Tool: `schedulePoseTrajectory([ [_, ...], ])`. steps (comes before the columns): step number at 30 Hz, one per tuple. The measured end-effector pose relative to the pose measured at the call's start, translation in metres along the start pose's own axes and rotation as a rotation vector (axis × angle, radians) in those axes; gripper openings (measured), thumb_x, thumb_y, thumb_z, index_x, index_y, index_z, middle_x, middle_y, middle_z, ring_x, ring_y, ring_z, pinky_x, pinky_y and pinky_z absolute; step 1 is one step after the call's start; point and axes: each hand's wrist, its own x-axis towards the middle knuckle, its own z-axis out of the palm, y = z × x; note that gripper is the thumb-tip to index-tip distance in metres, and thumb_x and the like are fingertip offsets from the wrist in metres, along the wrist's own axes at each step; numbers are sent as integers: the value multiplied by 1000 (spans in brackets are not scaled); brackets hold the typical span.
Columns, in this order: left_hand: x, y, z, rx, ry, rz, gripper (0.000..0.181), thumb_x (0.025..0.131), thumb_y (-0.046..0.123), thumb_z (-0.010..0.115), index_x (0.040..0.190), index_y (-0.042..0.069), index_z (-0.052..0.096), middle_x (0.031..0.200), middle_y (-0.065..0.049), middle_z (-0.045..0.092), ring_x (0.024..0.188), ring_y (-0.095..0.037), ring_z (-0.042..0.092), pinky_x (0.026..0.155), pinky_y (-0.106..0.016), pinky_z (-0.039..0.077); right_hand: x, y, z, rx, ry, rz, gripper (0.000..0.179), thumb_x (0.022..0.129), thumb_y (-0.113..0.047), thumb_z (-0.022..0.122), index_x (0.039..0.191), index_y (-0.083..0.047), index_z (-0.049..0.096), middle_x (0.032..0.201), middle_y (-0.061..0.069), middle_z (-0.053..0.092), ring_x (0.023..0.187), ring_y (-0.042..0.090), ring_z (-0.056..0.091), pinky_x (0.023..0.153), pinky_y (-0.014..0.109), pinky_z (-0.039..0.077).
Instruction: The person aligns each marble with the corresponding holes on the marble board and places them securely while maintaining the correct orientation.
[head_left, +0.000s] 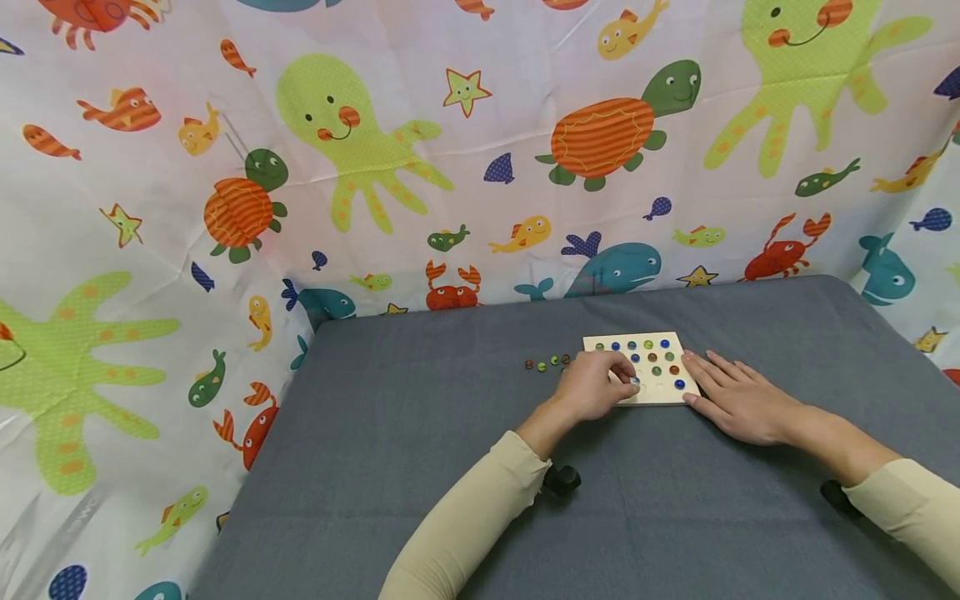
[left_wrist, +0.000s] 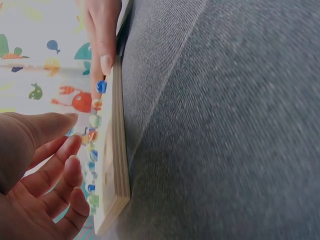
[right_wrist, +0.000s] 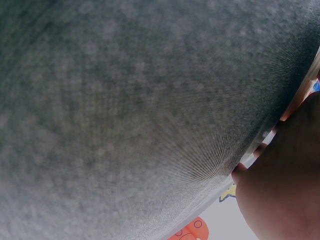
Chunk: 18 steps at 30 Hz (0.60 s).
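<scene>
the wooden board lies between your hands. your left hand pinches a pale blue marble over its near part; your right hand touches its right edge, fingers extended. the left wrist view shows layered edging; only the head view shows loose marbles leftward.

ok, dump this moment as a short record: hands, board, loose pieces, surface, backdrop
left hand: pinches a marble over the board
right hand: touches the board's right edge
board: light wood, seated marbles in rows, an empty hollow in the near row
loose marbles: left of the board
surface: grey cloth
backdrop: sea-animal print
</scene>
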Motion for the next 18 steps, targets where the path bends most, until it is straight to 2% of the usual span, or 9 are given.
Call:
schedulePoseTrajectory([
  [7, 7, 7, 7, 50, -10, 6, 9, 94, 28, 76, 100, 21, 75, 85, 18, 66, 73, 6, 54, 65, -13, 39, 0, 0, 1, -11, 4, 0, 77, 108, -52, 39, 162, -1, 19, 167, 23, 20, 151, 51, 16, 114, 71, 12],
  [18, 19, 19, 22, 98, -20, -87, 8, 92, 32, 78, 96, 26, 74, 78, 22, 61, 70, 7, 52, 62, -17, 39, -3, 0, 0, -10, 17, -16, 74, 109, -49, 41, 162, -1, 21, 167, 23, 21, 151, 51, 17, 114, 70, 14],
])
